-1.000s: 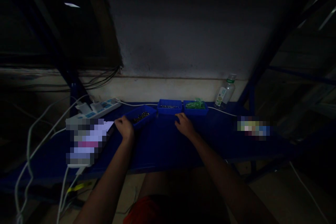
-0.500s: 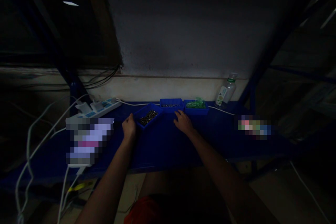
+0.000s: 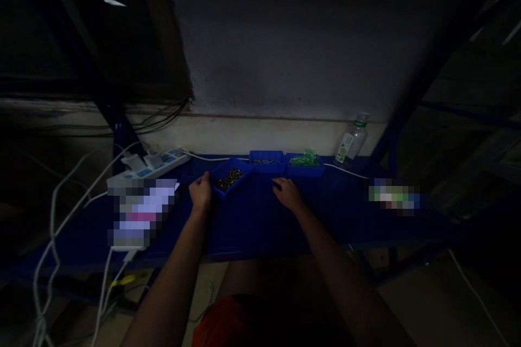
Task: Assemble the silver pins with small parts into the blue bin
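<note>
A blue parts bin (image 3: 223, 192) full of small brass-coloured metal pieces (image 3: 231, 178) sits turned at an angle on the blue table. My left hand (image 3: 200, 192) is closed at its left edge, thumb up against the rim; its fingertips are hidden. To the right, my right hand (image 3: 287, 193) rests low over the tabletop, its thumb and fingers slightly apart, with nothing visible in it. Just beyond it stand a second blue bin (image 3: 267, 169) with thin metal pieces and a third blue bin (image 3: 305, 171) heaped with green plastic-looking material (image 3: 306, 159).
A clear bottle (image 3: 352, 141) stands at the back right against the wall. A white power strip (image 3: 163, 165) with plugs lies on the left, its cables hanging over the edge. Blurred-out items lie at both sides of the blue table (image 3: 252, 227). Blue frame posts rise on either side.
My right hand has drawn back a little from the middle bin, and its fingers are less spread. My left hand stays at the angled bin. The view has shifted slightly.
</note>
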`<state>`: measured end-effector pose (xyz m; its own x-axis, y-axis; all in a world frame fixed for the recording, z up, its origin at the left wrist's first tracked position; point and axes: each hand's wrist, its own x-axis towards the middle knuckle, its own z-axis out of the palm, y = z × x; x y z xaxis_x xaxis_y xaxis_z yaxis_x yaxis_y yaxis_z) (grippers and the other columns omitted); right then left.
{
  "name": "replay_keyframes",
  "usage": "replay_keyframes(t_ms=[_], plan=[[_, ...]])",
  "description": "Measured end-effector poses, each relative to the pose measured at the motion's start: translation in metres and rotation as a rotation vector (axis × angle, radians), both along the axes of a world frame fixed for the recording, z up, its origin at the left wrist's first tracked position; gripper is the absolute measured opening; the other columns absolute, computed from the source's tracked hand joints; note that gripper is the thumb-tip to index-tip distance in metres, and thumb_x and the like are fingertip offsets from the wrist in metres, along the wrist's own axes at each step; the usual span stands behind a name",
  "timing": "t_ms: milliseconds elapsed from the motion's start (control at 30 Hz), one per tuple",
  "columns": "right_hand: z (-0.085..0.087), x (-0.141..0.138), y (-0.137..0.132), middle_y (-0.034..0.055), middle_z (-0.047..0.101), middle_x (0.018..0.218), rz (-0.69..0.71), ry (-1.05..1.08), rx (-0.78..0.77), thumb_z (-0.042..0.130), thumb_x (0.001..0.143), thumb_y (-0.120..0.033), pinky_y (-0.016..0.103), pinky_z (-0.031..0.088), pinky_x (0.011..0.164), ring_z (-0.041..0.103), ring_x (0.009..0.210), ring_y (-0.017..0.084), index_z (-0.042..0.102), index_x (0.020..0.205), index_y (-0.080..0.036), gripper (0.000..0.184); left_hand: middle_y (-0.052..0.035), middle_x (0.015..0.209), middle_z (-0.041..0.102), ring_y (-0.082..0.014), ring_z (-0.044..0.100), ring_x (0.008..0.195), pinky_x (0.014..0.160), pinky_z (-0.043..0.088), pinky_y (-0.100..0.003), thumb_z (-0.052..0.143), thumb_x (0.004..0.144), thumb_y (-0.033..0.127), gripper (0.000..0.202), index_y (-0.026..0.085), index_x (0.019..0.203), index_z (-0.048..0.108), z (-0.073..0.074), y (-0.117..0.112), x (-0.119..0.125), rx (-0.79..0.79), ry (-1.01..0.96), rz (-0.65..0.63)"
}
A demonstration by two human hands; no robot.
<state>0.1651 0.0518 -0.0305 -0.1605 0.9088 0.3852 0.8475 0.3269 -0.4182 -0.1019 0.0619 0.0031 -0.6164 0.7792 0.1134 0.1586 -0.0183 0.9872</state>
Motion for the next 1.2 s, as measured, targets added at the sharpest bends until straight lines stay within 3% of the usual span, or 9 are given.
replay_keyframes(t_ms=[200,367,500,867,1067,1200], plan=[[-0.001,0.001,0.002,0.0033,0.057,0.112,0.004,0.025,-0.004,0.044,0.081,-0.022,0.028,0.032,0.092,0.048,0.103,0.015,0.057,0.108,-0.020,0.030,-0.0069,0.073,0.063,-0.0220,0.056,0.079,0.077,0.043,-0.034,0.047,0.073,0.043,0.039,0.009,0.082,0.063,0.005,-0.005,0.002,0.109,0.083,0.125],[-0.001,0.000,-0.002,0.0057,0.054,0.114,0.059,-0.064,-0.019,0.046,0.081,-0.030,0.031,0.031,0.093,0.046,0.106,0.016,0.058,0.108,-0.020,0.031,-0.0083,0.089,0.064,-0.0209,0.055,0.087,0.081,0.040,-0.031,0.048,0.073,0.043,0.040,0.010,0.093,0.062,0.011,-0.012,0.013,0.218,0.179,0.056],[0.000,0.001,-0.013,0.0047,0.047,0.124,0.079,-0.093,-0.031,0.043,0.082,-0.039,0.035,0.031,0.093,0.039,0.113,0.018,0.051,0.117,-0.025,0.038,-0.0082,0.092,0.063,-0.0208,0.055,0.087,0.081,0.040,-0.032,0.049,0.073,0.043,0.041,0.013,0.096,0.062,0.012,-0.013,0.016,0.212,0.234,0.031],[0.004,0.004,-0.020,0.0034,0.055,0.114,0.079,0.030,-0.040,0.046,0.081,-0.026,0.030,0.032,0.095,0.046,0.107,0.014,0.059,0.105,-0.022,0.027,-0.0071,0.089,0.063,-0.0198,0.055,0.088,0.084,0.039,-0.031,0.051,0.071,0.036,0.032,0.013,0.089,0.064,0.020,-0.021,0.023,0.270,0.290,-0.030],[0.003,0.005,-0.021,0.0033,0.056,0.112,0.090,0.053,-0.023,0.046,0.081,-0.024,0.029,0.032,0.095,0.046,0.107,0.014,0.060,0.103,-0.021,0.026,-0.0046,0.084,0.059,-0.0181,0.052,0.086,0.082,0.037,-0.029,0.052,0.071,0.032,0.021,0.015,0.079,0.061,0.023,-0.028,0.028,0.369,0.513,-0.024],[0.003,0.005,-0.021,0.0029,0.057,0.111,0.091,0.059,-0.025,0.047,0.080,-0.022,0.030,0.033,0.094,0.047,0.106,0.014,0.061,0.102,-0.021,0.025,-0.0042,0.082,0.058,-0.0176,0.051,0.084,0.080,0.038,-0.029,0.049,0.072,0.031,0.021,0.015,0.079,0.060,0.023,-0.028,0.029,0.338,0.529,-0.024]])
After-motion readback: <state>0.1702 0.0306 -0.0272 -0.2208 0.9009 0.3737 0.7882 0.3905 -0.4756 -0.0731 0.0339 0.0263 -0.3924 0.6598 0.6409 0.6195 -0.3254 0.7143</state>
